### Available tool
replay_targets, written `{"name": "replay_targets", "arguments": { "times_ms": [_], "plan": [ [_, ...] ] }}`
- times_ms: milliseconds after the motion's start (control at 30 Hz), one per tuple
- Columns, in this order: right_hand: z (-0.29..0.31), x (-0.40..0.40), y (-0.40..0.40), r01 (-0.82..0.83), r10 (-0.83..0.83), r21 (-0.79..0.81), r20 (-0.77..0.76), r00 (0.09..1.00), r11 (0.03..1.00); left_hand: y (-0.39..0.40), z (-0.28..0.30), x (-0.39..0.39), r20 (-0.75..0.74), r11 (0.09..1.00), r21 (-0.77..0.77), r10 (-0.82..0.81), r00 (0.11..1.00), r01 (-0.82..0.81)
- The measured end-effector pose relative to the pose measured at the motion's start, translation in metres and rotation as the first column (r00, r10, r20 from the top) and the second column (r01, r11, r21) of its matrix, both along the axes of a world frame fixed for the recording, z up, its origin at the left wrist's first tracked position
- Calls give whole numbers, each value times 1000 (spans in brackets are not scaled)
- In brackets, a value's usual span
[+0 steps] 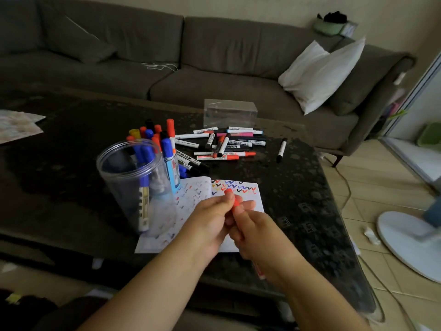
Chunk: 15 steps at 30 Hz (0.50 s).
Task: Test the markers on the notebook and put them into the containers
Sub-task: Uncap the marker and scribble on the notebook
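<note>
Both hands meet over the open notebook [248, 191], whose pages carry coloured zigzag marks. My left hand [210, 218] pinches the red cap [231, 198] of a red marker. My right hand [253, 235] grips that marker's barrel, whose lower end [259, 271] shows under the wrist. A clear round jar [133, 187] with a few blue markers stands on the notebook's left page. Behind it a second container [155, 137] is packed with upright markers. A pile of loose markers [222, 144] lies beyond the notebook.
A clear rectangular box [230, 112] stands at the dark table's far edge [310, 187]. One black marker [281, 150] lies apart to the right. A grey sofa with a white pillow [322, 72] is behind. A fan base [410, 244] and cables are on the floor at right.
</note>
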State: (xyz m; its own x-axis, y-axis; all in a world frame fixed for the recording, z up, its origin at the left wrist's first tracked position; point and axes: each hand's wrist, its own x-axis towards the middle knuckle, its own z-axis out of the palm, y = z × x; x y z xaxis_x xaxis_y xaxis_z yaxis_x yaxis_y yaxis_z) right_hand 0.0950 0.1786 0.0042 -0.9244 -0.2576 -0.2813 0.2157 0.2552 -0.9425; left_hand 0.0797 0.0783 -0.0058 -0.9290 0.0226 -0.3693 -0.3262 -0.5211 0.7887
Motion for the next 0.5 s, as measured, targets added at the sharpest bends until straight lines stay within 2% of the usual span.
{"name": "replay_targets", "arguments": {
  "times_ms": [33,67,100,133,167,267,367,433,500],
  "plan": [
    [-2,6,4,-8,40,243,-129,991,970,1,-1,1,29,999,-33,42,999,-41],
    [-6,12,9,-3,122,451,-234,965,892,-2,-2,1,56,993,-58,109,993,-105],
    [-11,18,15,9,201,590,-288,936,807,-9,-4,-2,76,981,-79,181,980,-175],
    [-16,25,21,13,238,655,-293,926,756,-17,-6,-3,75,968,-127,228,971,-218],
    [-20,30,26,10,233,664,-276,933,748,-24,-8,-4,51,955,-203,232,971,-217],
    [-18,28,36,3,109,504,-192,975,864,-25,-14,5,-58,875,-468,111,992,-126],
    [-8,12,34,24,0,236,-101,995,972,-18,-27,10,-136,692,-705,85,987,-156],
    [-6,1,29,35,-34,50,-30,999,998,-22,-38,8,-139,569,-809,60,988,-149],
    [-10,-9,26,73,-71,-118,20,997,990,-26,-49,3,-145,516,-845,30,989,-140]
  ]
}}
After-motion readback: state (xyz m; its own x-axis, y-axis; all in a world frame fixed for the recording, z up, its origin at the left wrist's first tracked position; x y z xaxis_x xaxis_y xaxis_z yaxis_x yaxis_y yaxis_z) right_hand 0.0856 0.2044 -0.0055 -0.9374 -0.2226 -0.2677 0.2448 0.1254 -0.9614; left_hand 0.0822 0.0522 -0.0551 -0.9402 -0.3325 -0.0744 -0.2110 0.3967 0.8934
